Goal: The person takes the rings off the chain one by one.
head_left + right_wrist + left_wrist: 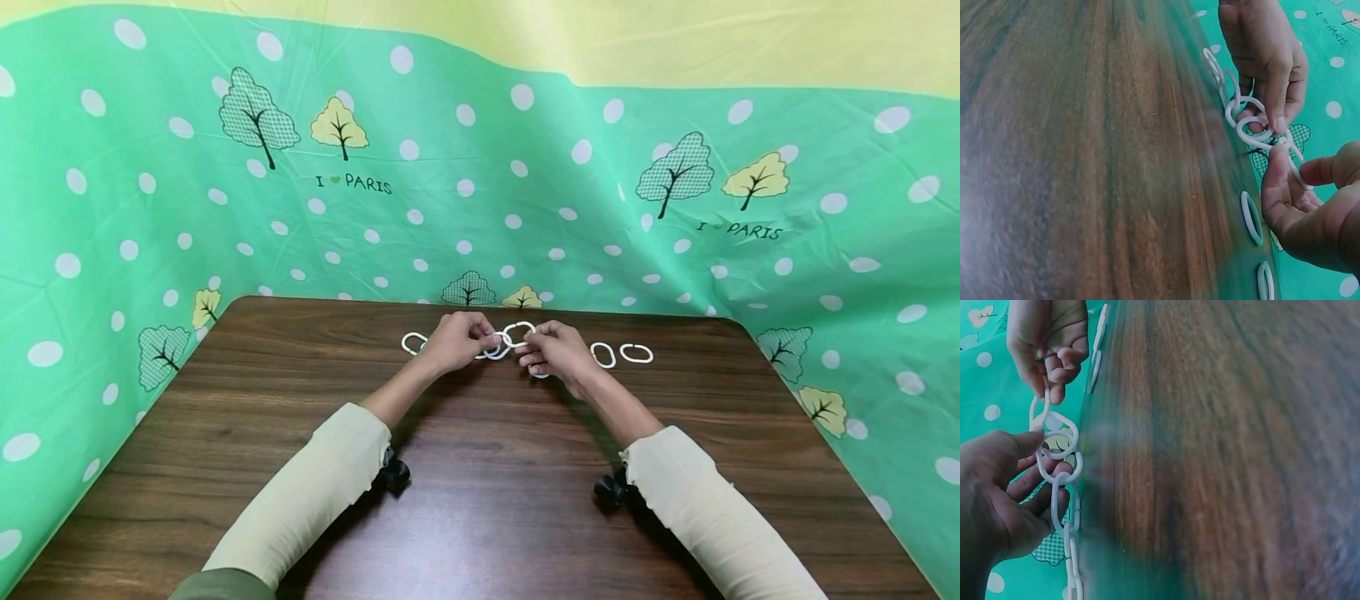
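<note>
Near the far edge of the table, my left hand (459, 342) pinches a white plastic chain link between thumb and fingers. Further linked pieces of the white chain (1055, 506) trail from it to the left, and one end link (406, 339) shows beyond the hand. My right hand (558, 354) pinches another white oval link (519, 324), tilted up against the left hand's link. The two links overlap at the fingertips; whether they are joined I cannot tell. Part of a white link (542, 376) shows below the right hand, mostly hidden.
Two loose white links, a nearer one (613, 357) and a farther one (637, 361), lie on the table to the right of my right hand. The brown wooden table (480, 500) ends at a green dotted cloth (420, 192) hanging behind and at both sides.
</note>
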Demonstrator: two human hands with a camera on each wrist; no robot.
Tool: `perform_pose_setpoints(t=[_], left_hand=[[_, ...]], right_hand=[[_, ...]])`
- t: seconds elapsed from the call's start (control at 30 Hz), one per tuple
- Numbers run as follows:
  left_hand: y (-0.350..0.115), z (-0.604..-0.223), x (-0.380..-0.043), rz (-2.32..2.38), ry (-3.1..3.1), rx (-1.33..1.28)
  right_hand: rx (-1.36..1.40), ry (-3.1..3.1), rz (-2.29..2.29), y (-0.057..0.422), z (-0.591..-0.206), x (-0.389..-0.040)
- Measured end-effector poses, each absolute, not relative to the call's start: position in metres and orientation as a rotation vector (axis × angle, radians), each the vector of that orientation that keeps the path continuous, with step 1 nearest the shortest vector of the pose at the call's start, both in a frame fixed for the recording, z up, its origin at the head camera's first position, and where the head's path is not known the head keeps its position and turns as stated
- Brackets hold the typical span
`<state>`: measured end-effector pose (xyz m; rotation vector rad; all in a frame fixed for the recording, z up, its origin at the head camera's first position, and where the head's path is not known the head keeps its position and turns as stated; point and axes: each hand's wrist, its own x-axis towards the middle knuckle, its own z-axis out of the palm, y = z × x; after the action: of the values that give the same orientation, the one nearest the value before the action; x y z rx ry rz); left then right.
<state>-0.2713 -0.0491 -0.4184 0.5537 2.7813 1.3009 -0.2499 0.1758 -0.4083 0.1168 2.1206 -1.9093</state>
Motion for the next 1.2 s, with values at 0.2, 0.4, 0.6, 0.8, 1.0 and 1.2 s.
perform_pose_setpoints(t=[0.2,0.4,0.6,0.8,1.0,1.2], left_hand=[[-0.0491,-0.4178,-0.271,1.347,2.77,0.554],[-0.0501,-0.4167,-0.2694,1.397,2.763,0.529],[-0.0508,-0.418,-0.267,1.396,2.789,0.51],[-0.0515,-0.4166,-0.2658,1.417,2.786,0.511],[-0.0526,-0.4151,-0.2651,1.399,2.8,0.524],[-0.0528,-0.4156,-0.2644,1.377,2.817,0.547]], right_hand=[[0.129,2.184,-1.88,0.1732,-0.4086,-0.2515],[0.092,2.289,-1.789,0.1734,-0.4085,-0.2503],[0.056,2.352,-1.74,0.172,-0.4116,-0.2508],[0.012,2.365,-1.723,0.1711,-0.4125,-0.2496],[0.023,2.338,-1.75,0.1694,-0.4112,-0.2481],[0.061,2.294,-1.77,0.1695,-0.41,-0.2464]])
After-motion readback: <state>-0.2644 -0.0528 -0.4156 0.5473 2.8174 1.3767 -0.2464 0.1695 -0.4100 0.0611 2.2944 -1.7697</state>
